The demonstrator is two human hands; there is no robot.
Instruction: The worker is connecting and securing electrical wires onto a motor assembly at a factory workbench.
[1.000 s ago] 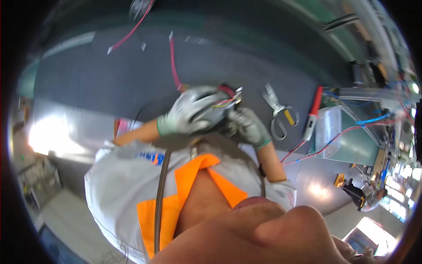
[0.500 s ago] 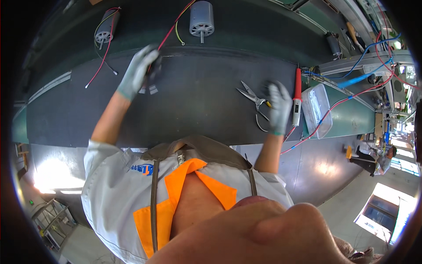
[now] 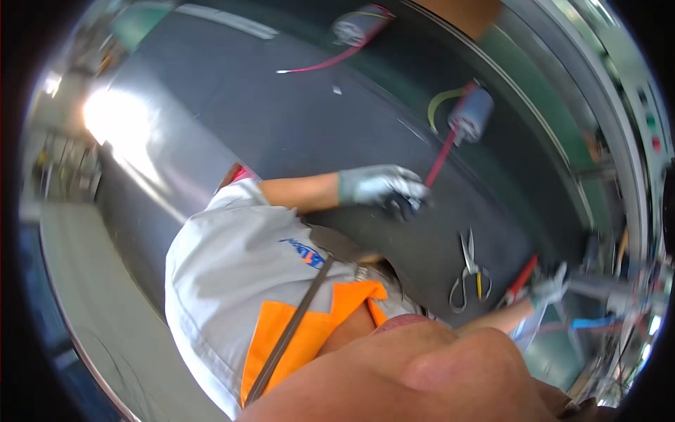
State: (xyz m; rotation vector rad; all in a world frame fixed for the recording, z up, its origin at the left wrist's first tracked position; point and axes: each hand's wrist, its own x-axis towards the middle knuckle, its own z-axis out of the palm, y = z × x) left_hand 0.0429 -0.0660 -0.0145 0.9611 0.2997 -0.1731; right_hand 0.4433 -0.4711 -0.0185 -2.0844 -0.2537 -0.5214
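My left hand (image 3: 376, 186), in a pale grey glove, is closed around the end of a red wire (image 3: 441, 160). The wire runs to a grey cylindrical motor (image 3: 472, 112), which also has a yellow-green lead (image 3: 434, 105). Something dark shows blurred beneath the left fingers; I cannot make out what it is. My right hand (image 3: 548, 288), gloved too, reaches out at the right, beyond a red-handled tool (image 3: 522, 276). Motion smears its fingers, and what it touches does not show. Metal scissors (image 3: 469, 264) lie spread between the hands, beside a small yellow-handled tool (image 3: 479, 285).
A second motor (image 3: 357, 29) with a red lead lies at the far side of the dark mat (image 3: 295, 119). At the right are a clear plastic tray (image 3: 526, 329), a blue cable or hose (image 3: 592, 323) and metal framing. A rail (image 3: 228, 21) lies at the far left.
The whole view has swung round. My right hand has moved from beside the scissors to beyond the red-handled tool. The left hand still has the red wire.
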